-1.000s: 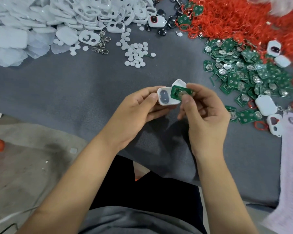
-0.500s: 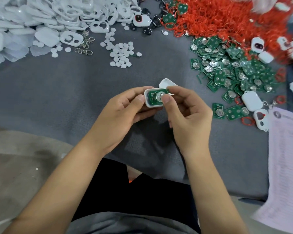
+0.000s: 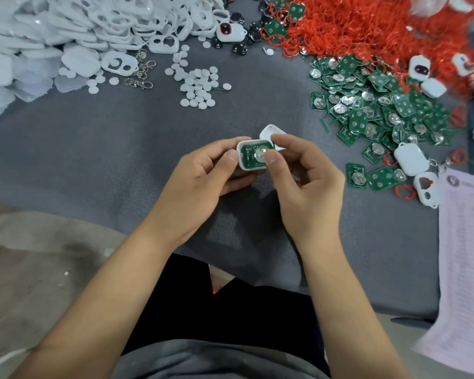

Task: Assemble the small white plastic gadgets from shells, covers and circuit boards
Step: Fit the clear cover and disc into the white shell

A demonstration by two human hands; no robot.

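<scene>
Now seated in the shell (image 3: 253, 157), the board (image 3: 253, 155) has left the right hand's (image 3: 307, 184) pinch; that thumb presses its disc, and curled fingers hold a cover (image 3: 271, 132) behind. Left hand (image 3: 200, 181) grips the shell, thumb on its left edge, above the mat (image 3: 121, 149).

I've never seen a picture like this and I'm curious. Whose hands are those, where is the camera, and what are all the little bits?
A person wears the camera on their head, so you look down at their own hands. The left hand grips a small white plastic shell with a green circuit board inside; the right hand presses it with the thumb and holds a white plastic cover. On the grey cloth lie white covers, small white round discs, red rubber rings and more green boards.
</scene>
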